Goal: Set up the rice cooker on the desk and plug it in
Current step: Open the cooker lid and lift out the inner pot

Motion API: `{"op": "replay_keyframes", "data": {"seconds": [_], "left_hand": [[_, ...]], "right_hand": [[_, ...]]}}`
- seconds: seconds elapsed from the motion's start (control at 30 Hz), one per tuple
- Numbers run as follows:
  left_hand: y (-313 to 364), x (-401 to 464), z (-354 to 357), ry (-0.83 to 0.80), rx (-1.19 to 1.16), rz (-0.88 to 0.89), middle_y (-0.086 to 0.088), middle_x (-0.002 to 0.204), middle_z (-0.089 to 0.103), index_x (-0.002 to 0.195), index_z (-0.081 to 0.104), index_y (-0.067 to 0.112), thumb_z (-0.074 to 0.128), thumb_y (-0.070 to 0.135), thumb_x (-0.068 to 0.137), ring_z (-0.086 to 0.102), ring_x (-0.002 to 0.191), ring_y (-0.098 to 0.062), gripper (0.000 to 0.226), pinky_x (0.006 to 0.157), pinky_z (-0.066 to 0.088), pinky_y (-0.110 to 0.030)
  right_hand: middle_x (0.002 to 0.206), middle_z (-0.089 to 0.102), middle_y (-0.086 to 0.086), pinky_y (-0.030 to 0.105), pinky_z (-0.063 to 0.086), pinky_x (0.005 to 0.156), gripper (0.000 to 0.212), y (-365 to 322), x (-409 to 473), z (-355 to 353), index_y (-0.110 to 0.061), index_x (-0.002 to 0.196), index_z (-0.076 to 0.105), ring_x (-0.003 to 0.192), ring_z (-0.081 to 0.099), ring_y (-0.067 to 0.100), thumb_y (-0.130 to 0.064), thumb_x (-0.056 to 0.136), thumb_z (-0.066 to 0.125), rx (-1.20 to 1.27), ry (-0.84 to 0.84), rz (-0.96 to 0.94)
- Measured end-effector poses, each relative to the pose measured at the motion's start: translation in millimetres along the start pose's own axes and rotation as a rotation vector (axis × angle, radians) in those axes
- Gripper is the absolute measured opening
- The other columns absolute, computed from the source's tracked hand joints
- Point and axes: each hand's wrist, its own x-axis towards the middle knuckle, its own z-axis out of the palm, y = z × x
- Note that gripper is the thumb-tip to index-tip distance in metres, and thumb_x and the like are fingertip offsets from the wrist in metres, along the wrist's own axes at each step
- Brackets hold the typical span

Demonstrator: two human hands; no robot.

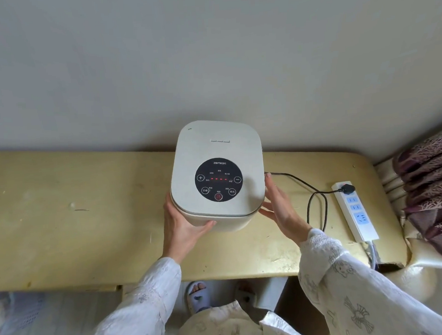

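Note:
A cream rice cooker (215,152) with a round black control panel stands on the yellow desk (75,215); red marks glow on the panel. My left hand (182,226) cups its lower left corner, thumb on the front. My right hand (279,205) is at the cooker's right side with fingers spread, just touching or barely off it. The cooker's black cord (312,200) loops over the desk to a black plug (347,188) seated in the far socket of a white power strip (354,211).
The desk backs onto a pale wall. A patterned purple curtain (433,180) hangs at the right end. The power strip's own cable (372,254) drops over the desk's front edge. Below the edge are my slippered feet (198,297).

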Motion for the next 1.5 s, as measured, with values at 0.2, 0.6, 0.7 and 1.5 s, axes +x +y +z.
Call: {"op": "replay_keyframes", "data": {"seconds": [0.2,0.6,0.7,1.5], "left_hand": [[2.5,1.4,-2.5,-0.095,-0.036,-0.043,-0.002,0.148,0.024,0.142,0.001,0.028,0.087,0.040,0.051,0.028,0.135,-0.014,0.126,0.113,0.027,-0.033],[28.3,15.0,-27.9,-0.332,-0.158,-0.254,-0.003,0.155,0.011,0.145,-0.003,0.020,0.047,0.017,0.089,0.016,0.141,-0.016,0.075,0.118,0.017,-0.044],[37.3,14.8,-21.3,-0.280,-0.094,-0.305,-0.011,0.153,0.010,0.143,-0.004,0.007,0.038,0.009,0.090,0.016,0.141,-0.023,0.068,0.117,0.017,-0.045],[44.2,-8.7,3.1,-0.257,-0.035,-0.371,-0.011,0.154,-0.019,0.139,-0.025,0.002,0.030,0.018,0.095,-0.002,0.143,-0.020,0.072,0.109,0.007,-0.023]], "right_hand": [[0.145,0.045,-0.004,0.034,0.042,0.099,0.067,0.8,3.2,-9.9,-0.035,0.142,0.036,0.126,0.049,0.022,-0.070,0.087,0.018,-0.018,-0.032,0.006],[0.099,0.065,-0.005,0.032,0.053,0.077,0.030,-1.0,12.1,-11.2,-0.026,0.124,0.051,0.093,0.062,0.015,-0.018,0.096,0.044,-0.171,-0.012,0.055],[0.120,0.061,0.011,0.038,0.050,0.086,0.046,-7.2,17.3,-8.8,-0.015,0.138,0.043,0.108,0.058,0.029,-0.014,0.092,0.045,-0.371,0.104,0.059],[0.086,0.059,0.018,0.015,0.038,0.026,0.034,-29.9,48.8,16.3,0.005,0.114,0.050,0.043,0.053,0.017,0.001,0.081,0.040,-0.464,0.261,0.114]]}}
